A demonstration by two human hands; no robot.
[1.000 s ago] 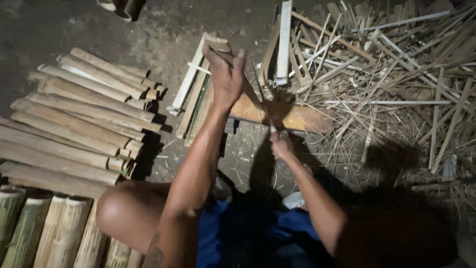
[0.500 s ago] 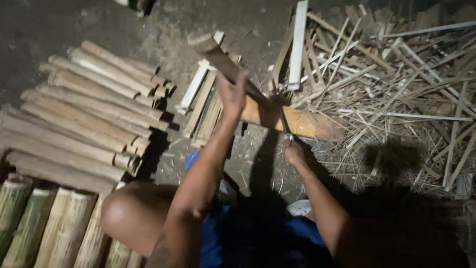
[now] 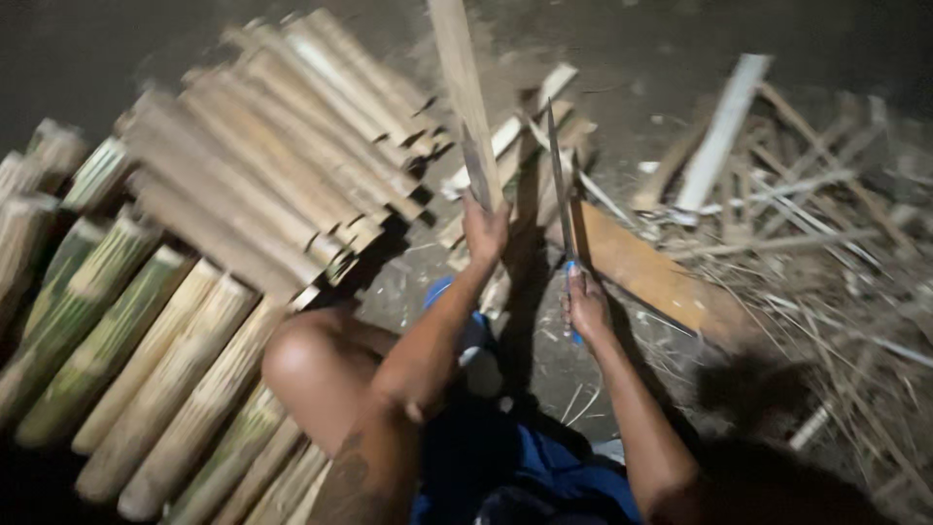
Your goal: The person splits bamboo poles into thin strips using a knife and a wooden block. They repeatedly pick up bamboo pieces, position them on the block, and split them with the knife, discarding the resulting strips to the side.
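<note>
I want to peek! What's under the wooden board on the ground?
The board lies flat on dirt, with thin bamboo strips and scraps around it. Its underside is covered, so anything beneath can't be seen.

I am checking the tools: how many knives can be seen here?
1: the knife is in the right hand, blade pointing up, beside the bamboo strip in the left hand. Others may be hidden.

Bamboo lengths (image 3: 253, 185) on dirt ground (image 3: 87, 49)
</note>
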